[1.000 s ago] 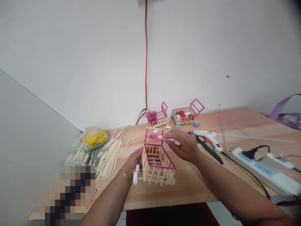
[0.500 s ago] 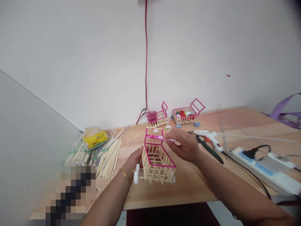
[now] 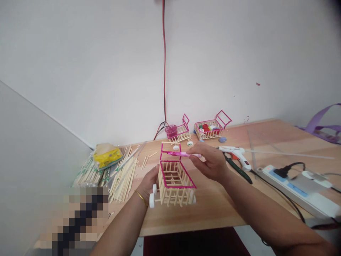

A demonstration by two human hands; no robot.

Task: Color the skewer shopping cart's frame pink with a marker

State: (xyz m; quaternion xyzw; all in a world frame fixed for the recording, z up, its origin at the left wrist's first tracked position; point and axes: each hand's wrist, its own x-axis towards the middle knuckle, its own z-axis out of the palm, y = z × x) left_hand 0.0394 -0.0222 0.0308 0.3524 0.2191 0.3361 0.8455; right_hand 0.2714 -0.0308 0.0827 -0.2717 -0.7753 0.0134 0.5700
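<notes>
My left hand [image 3: 149, 183] grips the far left side of a small cart made of wooden sticks [image 3: 177, 197], its fingers partly hidden behind the bars. The cart has white round wheels, a magenta-painted top rim and a handle frame whose top stick is still bare wood coloured. In my right hand [image 3: 209, 160] is a paintbrush [image 3: 183, 154], pinched between thumb and fingers. Its magenta tip points left and lies at the crossbar of the handle frame.
Behind stand a cup of magenta paint [image 3: 171, 131] and two stick carts, one holding paint pots [image 3: 206, 128]. Loose sticks [image 3: 124, 181] and a yellow packet [image 3: 108, 156] lie left. A glue gun [image 3: 236, 154], green-handled pliers [image 3: 238, 170] and a power strip [image 3: 295, 193] lie right.
The cart has shifted slightly left in view with my left hand. The brush tip has moved a little rightward along the handle's crossbar.
</notes>
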